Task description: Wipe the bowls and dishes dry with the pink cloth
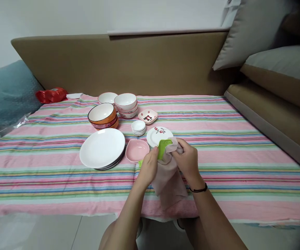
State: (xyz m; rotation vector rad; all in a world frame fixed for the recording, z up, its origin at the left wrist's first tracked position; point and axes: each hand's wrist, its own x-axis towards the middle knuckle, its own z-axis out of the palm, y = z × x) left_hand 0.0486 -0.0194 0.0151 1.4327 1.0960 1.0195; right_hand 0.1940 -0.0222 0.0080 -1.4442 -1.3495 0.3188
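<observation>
My left hand grips a small green dish by its near edge, holding it up above the striped cloth. My right hand is closed on a pale pink cloth, pressing it against the green dish; the cloth hangs down between my forearms. Just behind the hands lie a pink dish and a small white plate with a red flower print.
On the striped pink cover stand a stack of large white plates, orange bowls, white bowls, a stack of tiny white saucers and a square pink dish. A red packet lies far left; cushions sit right.
</observation>
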